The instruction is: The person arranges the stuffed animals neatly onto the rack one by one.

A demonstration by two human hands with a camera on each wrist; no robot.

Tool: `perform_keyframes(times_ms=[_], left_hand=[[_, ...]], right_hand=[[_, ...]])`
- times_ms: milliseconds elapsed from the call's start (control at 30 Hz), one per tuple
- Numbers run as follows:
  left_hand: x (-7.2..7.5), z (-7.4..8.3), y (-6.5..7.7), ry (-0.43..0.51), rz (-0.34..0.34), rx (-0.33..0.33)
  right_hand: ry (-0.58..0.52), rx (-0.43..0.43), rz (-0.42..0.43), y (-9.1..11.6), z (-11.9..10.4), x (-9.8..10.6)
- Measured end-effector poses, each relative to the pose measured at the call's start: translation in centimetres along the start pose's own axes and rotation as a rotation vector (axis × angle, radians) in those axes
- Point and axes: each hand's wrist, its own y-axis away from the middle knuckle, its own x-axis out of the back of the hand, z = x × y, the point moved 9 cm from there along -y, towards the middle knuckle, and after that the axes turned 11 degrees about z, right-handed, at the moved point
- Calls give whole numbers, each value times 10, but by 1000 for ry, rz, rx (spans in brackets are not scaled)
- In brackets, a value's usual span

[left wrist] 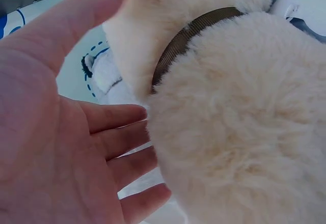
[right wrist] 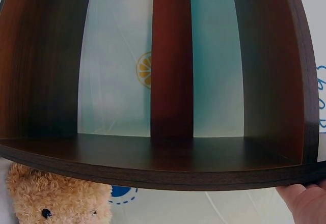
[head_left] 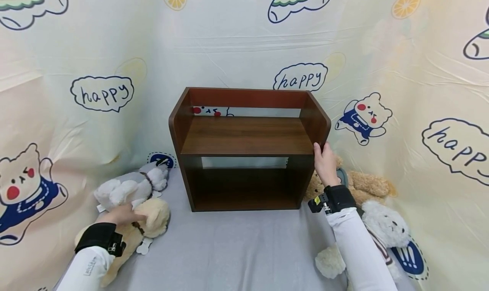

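A dark brown two-tier wooden shelf (head_left: pixel 244 136) stands upright in the middle. My right hand (head_left: pixel 326 165) touches the outer side of its right panel near the front edge; in the right wrist view only part of that hand (right wrist: pixel 305 201) shows, fingertips against the panel. My left hand (head_left: pixel 119 214) rests at a cream plush dog (head_left: pixel 154 218) with a brown collar. In the left wrist view the thumb is spread from the fingers (left wrist: pixel 130 168), whose tips touch the plush's fur (left wrist: pixel 239 117); nothing is gripped.
A grey-and-white plush toy (head_left: pixel 127 187) lies behind the cream dog. Right of the shelf are a brown teddy bear (head_left: pixel 366 187), partly hidden by my wrist, and a white plush toy (head_left: pixel 386 225). Printed cloth (head_left: pixel 229 49) hangs behind, above a pale grey surface (head_left: pixel 229 248).
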Motion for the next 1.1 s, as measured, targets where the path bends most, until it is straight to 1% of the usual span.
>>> perform_keyframes(times_ms=[100,200,267,367,400,433,500,600,633,767,933,1100], left_hand=[[-3,-4,0,3,-2,7],[-7,-9,-3,-1,12,9],[-10,-11,-5,2,31,-6],[-16,-15,-9,26,41,-36],[-19,-17,-12,21,56,-63],[-20,-18,-13,22,59,-75],[-24,-20,-15,16,62,-82],[-25,-22,-16,-5,77,-66],[-24,-22,-15,-3,70,-41],[-25,-24,-13,-24,65,-3],[-25,-22,-11,-28,59,13],[-26,-25,-11,-62,83,36]], right_hand=[[6,2,3,0,0,0],[6,3,4,0,-1,1],[4,2,1,0,-2,0],[1,-3,-2,1,-2,0],[1,-4,-2,1,-2,0],[2,-4,-2,1,-1,0],[1,-7,-3,1,-2,0],[0,-11,-3,1,-1,0],[0,-11,-3,1,-1,0],[3,-6,1,0,-1,0],[6,-12,-1,0,0,-1],[-1,-2,4,0,-1,0]])
